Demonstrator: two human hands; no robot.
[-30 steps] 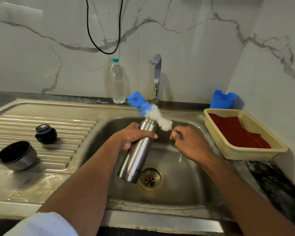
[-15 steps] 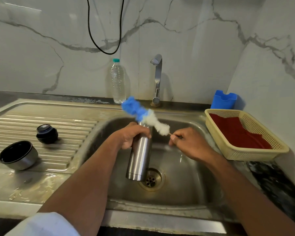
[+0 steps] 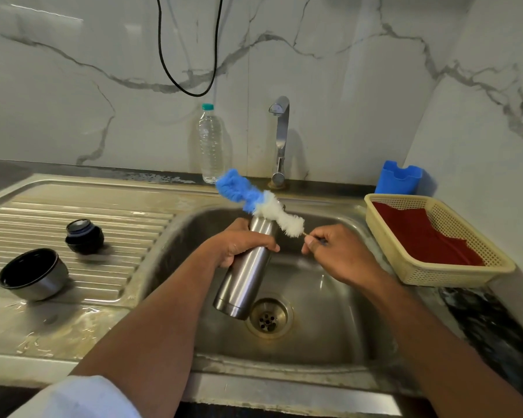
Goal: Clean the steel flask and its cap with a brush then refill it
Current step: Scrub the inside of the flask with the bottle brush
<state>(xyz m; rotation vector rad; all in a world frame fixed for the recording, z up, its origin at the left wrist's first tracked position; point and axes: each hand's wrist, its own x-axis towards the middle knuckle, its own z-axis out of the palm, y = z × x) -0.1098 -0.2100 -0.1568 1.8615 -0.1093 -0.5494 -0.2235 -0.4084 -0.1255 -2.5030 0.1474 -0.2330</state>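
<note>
The steel flask (image 3: 248,267) is hanging tilted over the sink (image 3: 329,327) basin, just above the drain, with the left hand (image 3: 239,245) wrapping its fingers round the upper body. The brush (image 3: 260,203) is lying across the flask's mouth, bristles entirely outside, so scrubbing the inside is looking barely begun or between strokes. The right hand (image 3: 335,251) is pinching the brush's thin wire stem. The cap (image 3: 32,274) and the stopper (image 3: 83,236) are sitting apart on the drainboard, awaiting brushing; refilling is also remaining.
</note>
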